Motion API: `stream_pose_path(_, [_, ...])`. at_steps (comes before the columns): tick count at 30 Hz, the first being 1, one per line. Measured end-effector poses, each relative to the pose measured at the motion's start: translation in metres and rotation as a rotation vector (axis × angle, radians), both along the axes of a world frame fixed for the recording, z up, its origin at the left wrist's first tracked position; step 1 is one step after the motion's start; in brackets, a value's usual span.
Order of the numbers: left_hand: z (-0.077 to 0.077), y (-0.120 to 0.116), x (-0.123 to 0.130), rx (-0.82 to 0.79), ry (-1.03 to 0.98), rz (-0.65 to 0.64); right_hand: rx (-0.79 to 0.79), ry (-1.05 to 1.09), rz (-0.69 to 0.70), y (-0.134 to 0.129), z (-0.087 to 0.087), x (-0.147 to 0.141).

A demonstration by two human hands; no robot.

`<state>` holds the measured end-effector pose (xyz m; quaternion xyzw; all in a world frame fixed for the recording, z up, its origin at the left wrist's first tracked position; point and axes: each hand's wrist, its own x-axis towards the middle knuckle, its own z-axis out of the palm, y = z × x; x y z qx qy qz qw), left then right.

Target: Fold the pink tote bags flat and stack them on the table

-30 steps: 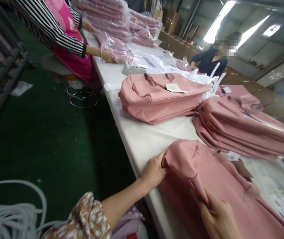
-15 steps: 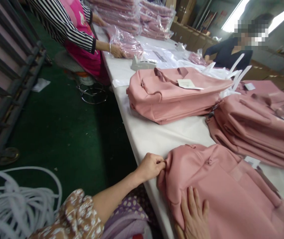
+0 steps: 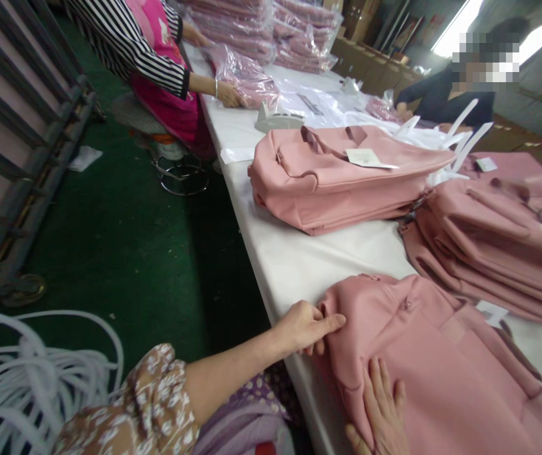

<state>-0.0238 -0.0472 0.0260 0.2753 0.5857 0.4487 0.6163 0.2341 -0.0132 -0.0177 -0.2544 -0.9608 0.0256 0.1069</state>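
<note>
A pink bag (image 3: 446,360) lies flat on the white table (image 3: 294,259) right in front of me. My left hand (image 3: 311,328) is at the bag's left end, its thumb on top and its fingers curled round the edge, gripping it. My right hand (image 3: 384,411) rests on the bag's near side with the fingers spread. Part of its thumb side and wrist is cut off by the lower frame edge. Just beyond is another pink bag (image 3: 346,183) with a paper tag (image 3: 368,158) on top.
More pink bags (image 3: 493,234) are stacked at the right. Plastic-wrapped bundles (image 3: 246,31) and a tape dispenser (image 3: 277,119) stand farther back. One person in striped sleeves handles a wrapped bag; another sits across. White tubing (image 3: 38,379) lies coiled lower left, beneath a rack (image 3: 19,145).
My left hand has shifted slightly, its thumb now lying over the bag's edge. My right hand stays spread on the bag. The whole view has moved a little.
</note>
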Motion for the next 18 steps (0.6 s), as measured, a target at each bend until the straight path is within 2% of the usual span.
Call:
stream_pose_path(3, [-0.006,0.005,0.014,-0.003,-0.143,0.169,0.034,0.004,0.009,0.002,-0.008,0.004])
stream_pose_path(7, [-0.015,0.001,0.023,0.03,-0.103,0.31,0.176,-0.068,0.099,0.007,-0.017,0.009])
stream_pose_path(10, [-0.019,-0.004,0.016,0.046,-0.061,0.359,0.281,-0.151,0.154,0.011,-0.02,0.011])
stream_pose_path(14, [-0.017,-0.009,-0.008,0.037,-0.03,0.477,0.306,-0.169,0.158,0.015,-0.026,0.017])
stream_pose_path(16, [-0.015,-0.012,-0.017,0.011,-0.073,0.43,0.287,-0.161,0.143,0.015,-0.029,0.019])
stream_pose_path(18, [-0.014,-0.012,-0.017,-0.026,-0.127,0.284,0.264,-0.148,0.105,0.014,-0.031,0.018])
